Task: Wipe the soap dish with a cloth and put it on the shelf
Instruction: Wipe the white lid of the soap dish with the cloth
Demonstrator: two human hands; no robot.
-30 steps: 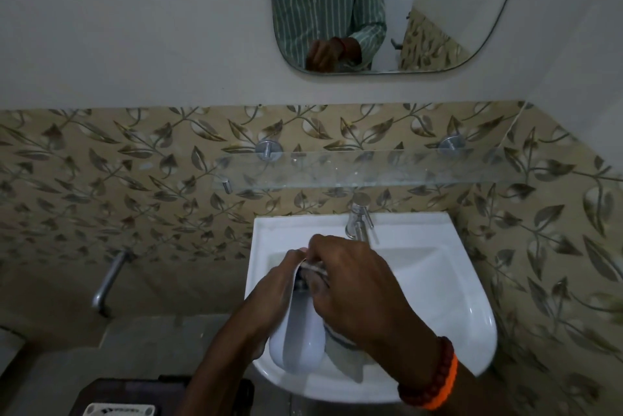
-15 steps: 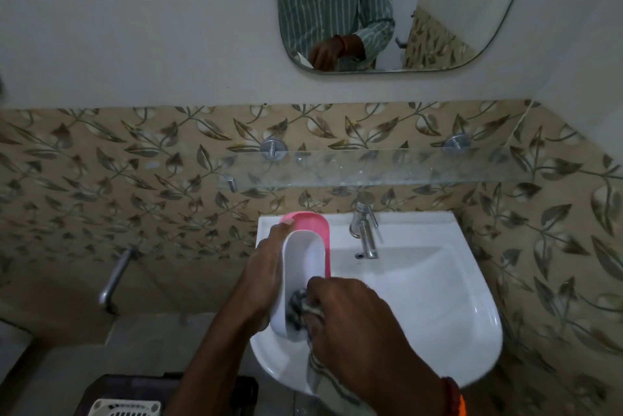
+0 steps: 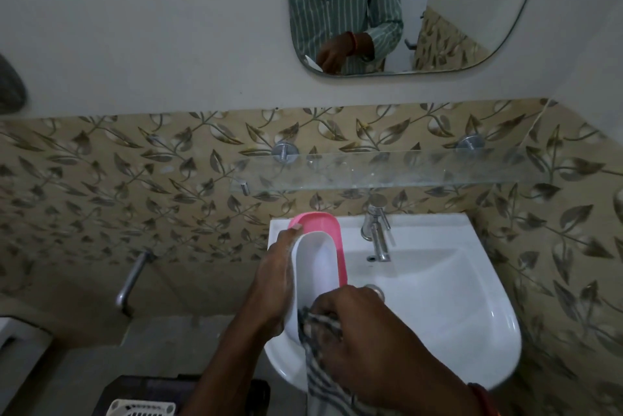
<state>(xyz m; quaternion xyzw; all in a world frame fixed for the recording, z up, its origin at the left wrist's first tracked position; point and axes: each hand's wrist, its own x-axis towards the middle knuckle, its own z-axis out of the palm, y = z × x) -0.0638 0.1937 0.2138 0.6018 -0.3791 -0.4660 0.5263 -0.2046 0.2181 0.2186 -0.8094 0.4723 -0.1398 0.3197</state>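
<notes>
dish (image 3: 315, 267) over sink (image 3: 472, 297), long axis near–far, shelf (image 3: 404, 169) beyond its far end | left hand (image 3: 274, 284) fingers grasp dish's left edge | right hand (image 3: 357, 331) fingers clenched on cloth (image 3: 315, 358), at near end

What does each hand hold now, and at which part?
The left hand grips the soap dish along its left edge. The right hand grips the cloth bunched against the dish's lower end.

Smooth plastic soap dish (image 3: 315, 275), white shell with a pink inner tray, faintly glossy. Striped woven cloth (image 3: 318, 368), soft and matt. Glossy white ceramic basin (image 3: 448, 308), shiny metal tap (image 3: 377, 230), clear glass shelf (image 3: 387, 169) on polished metal mounts, glossy leaf-patterned tiles (image 3: 101, 173).
</notes>
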